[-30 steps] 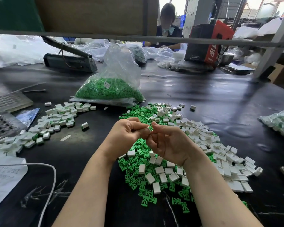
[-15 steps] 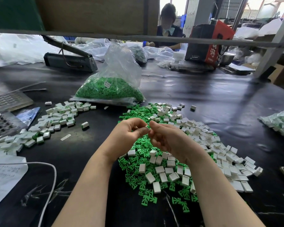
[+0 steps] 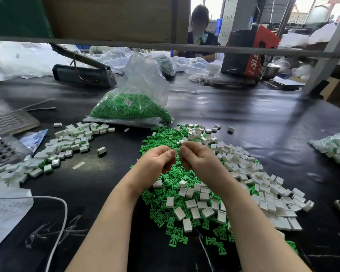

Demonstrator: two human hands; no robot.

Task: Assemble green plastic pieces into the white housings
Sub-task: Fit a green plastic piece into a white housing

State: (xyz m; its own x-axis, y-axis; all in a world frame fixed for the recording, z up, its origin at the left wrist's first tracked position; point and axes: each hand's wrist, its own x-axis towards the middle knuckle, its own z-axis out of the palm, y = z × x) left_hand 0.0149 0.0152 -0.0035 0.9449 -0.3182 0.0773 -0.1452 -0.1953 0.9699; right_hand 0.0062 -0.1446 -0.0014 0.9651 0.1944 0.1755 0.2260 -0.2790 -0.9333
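Loose green plastic pieces (image 3: 171, 173) lie heaped on the black table in front of me, mixed with empty white housings (image 3: 263, 185) that spread to the right. My left hand (image 3: 155, 160) hovers over the heap and pinches a small white housing (image 3: 174, 152) at its fingertips. My right hand (image 3: 200, 160) is just to the right of it, fingers curled closed and fingertips close to that housing; whatever they hold is hidden. A pile of housings with green showing (image 3: 67, 142) lies at the left.
A clear bag of green pieces (image 3: 130, 108) stands behind the heap. Another bag of parts (image 3: 338, 148) sits at the right edge. A heat sealer (image 3: 82, 73), a keyboard (image 3: 8, 118), paper (image 3: 4, 213) and a white cable (image 3: 61, 213) are at the left. A person (image 3: 200, 26) sits opposite.
Both hands rose slightly over the heap. The fingertips, pressed together a second ago, are now a little apart, with the white housing staying at my left fingertips.
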